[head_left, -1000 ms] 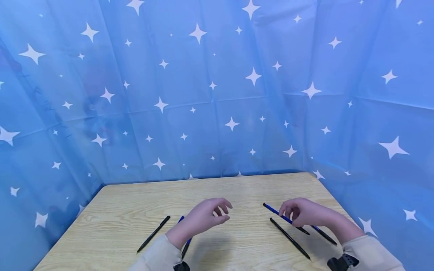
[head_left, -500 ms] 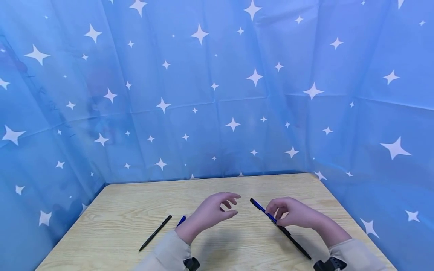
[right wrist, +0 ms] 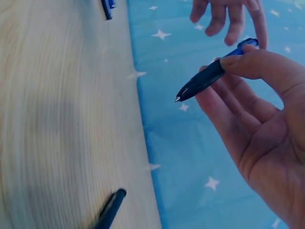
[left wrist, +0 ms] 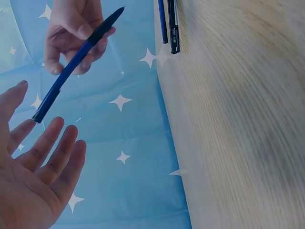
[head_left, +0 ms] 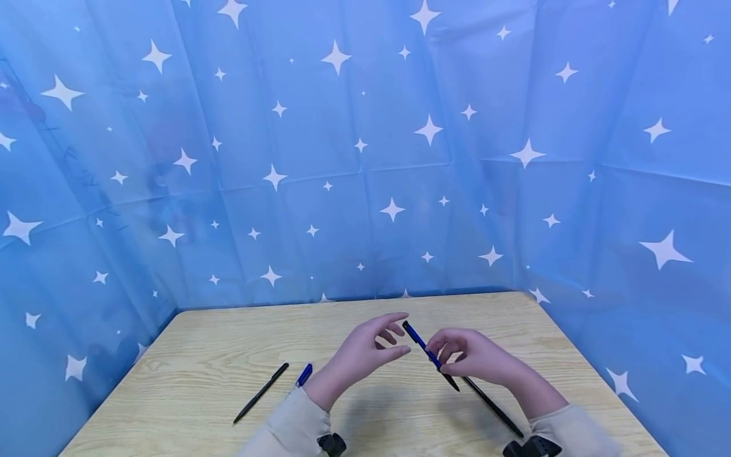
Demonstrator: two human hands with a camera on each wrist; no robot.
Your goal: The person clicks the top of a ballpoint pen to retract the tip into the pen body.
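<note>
My right hand [head_left: 476,358] pinches a blue pen [head_left: 418,339] with a black grip end between thumb and fingers, raised above the wooden table. The pen slants, with its writing tip towards me and its clip end towards my left hand [head_left: 368,346]. The left hand's fingers are spread and loosely bent, holding nothing. In the left wrist view the pen's clip end [left wrist: 39,114] overlaps a left fingertip. Seen from the right wrist, the black grip end [right wrist: 200,83] and its metal point stick out past the right thumb.
On the wooden table [head_left: 228,336] a black pen [head_left: 261,393] lies at left, beside a blue pen [head_left: 304,374] partly hidden by the left arm. Another black pen [head_left: 493,406] lies under the right wrist, near a second blue pen [left wrist: 163,21]. A starry blue curtain [head_left: 320,127] surrounds the table.
My right hand has picked the blue pen up off the table and carried it left, turning it steeper. The left hand has moved slightly right and up towards it, fingers spreading.
</note>
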